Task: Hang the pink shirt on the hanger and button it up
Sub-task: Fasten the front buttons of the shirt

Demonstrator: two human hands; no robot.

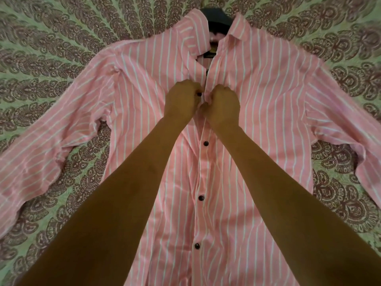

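Note:
The pink shirt (257,104) with white stripes lies flat on its back, sleeves spread to both sides. A dark hanger (216,17) shows inside the open collar at the top. Three dark buttons (205,143) are fastened down the lower placket. At chest height my left hand (181,102) pinches the left front edge, a dark button showing at its fingertips. My right hand (223,106) grips the right front edge right beside it. The two hands almost touch over the placket. Above them the shirt front stands open up to the collar.
The shirt rests on a green bedspread (61,38) with a dark maroon paisley pattern, which fills the whole view around it. A dark label (210,55) sits inside the neck below the hanger.

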